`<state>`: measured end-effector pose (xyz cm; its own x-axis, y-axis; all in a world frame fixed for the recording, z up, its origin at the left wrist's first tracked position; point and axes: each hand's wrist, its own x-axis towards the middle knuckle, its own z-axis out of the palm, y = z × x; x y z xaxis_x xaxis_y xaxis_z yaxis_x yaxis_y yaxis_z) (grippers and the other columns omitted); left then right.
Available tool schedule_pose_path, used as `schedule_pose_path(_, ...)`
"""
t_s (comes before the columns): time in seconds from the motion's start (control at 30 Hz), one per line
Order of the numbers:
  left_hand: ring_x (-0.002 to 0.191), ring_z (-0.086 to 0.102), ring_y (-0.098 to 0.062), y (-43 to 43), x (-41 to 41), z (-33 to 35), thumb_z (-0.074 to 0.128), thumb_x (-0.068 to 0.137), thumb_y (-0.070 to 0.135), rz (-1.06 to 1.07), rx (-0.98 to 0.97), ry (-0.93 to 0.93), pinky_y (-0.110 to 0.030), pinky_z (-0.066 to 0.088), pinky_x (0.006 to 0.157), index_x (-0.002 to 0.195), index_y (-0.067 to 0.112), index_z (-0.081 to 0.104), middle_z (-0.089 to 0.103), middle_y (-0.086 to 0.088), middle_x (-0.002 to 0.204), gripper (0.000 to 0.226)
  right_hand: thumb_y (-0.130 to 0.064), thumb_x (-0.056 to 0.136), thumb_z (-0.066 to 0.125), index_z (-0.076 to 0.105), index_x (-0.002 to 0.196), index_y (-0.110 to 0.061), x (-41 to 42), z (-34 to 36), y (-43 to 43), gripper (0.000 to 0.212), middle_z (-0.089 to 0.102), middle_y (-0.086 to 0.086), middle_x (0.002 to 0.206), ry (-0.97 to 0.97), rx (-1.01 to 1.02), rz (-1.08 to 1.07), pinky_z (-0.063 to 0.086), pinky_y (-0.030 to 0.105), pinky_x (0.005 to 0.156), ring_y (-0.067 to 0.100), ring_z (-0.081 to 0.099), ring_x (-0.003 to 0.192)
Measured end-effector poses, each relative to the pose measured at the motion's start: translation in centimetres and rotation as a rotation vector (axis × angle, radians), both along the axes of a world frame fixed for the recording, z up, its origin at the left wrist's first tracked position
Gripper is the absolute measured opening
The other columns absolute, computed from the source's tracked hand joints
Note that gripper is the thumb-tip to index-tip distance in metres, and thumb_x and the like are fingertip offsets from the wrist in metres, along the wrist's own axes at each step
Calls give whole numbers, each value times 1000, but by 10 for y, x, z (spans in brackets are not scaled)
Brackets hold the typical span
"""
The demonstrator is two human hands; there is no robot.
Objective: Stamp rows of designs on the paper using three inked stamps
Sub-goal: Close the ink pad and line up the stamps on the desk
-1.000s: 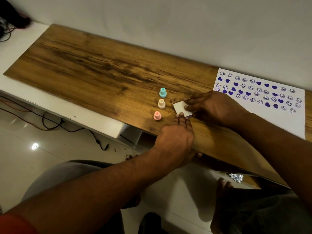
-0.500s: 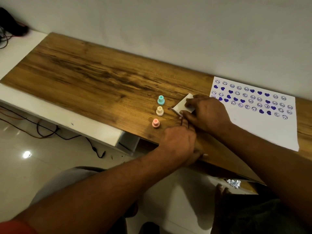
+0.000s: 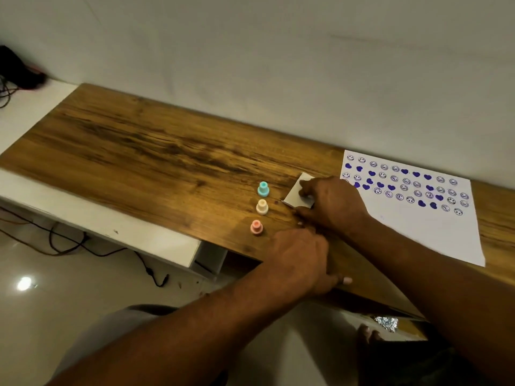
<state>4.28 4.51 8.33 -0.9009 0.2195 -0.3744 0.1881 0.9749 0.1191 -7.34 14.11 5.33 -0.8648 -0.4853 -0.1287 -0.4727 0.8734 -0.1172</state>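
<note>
Fingers (image 3: 302, 190) of the right hand (image 3: 334, 204) gripped a tipped-up white box (image 3: 292, 196); the left hand (image 3: 301, 254) lay flat, empty. Three stamps (image 3: 262, 206) stood just beside the box, paper (image 3: 432, 232) further right. A slip could knock them over.

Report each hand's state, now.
Left hand: open, fingers straight, lying on the table, gripping nothing visible.
Right hand: closed, holding the small white box, which is tilted.
</note>
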Motion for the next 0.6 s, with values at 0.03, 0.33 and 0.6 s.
schedule_pose_path(0.03, 121, 59, -27, 0, 1, 2, 60, 85, 82, 4, 23, 14, -41, 44, 92, 132, 21, 58, 61, -9, 136, 77, -58, 93, 68, 66, 139, -28, -3, -1, -1, 55, 63, -1, 148, 14, -3, 47, 54, 37, 99, 25, 62, 128)
schedule_pose_path(0.33, 109, 63, -22, -19, -17, 8, 65, 88, 74, 84, 191, 217, -38, 45, 83, 123, 27, 62, 68, 0, 120, 59, -52, 91, 73, 71, 135, -26, -54, -15, -17, 51, 62, -10, 148, 84, -221, -74, 52, 33, 92, 23, 63, 129)
schedule_pose_path(0.6, 101, 72, -6, -117, -69, 13, 84, 85, 47, 484, 363, 337, -26, 52, 80, 120, 38, 75, 78, 15, 111, 38, -52, 90, 77, 67, 140, -25, -61, -16, -8, 59, 66, -1, 145, 53, -277, -75, 53, 34, 98, 26, 65, 127)
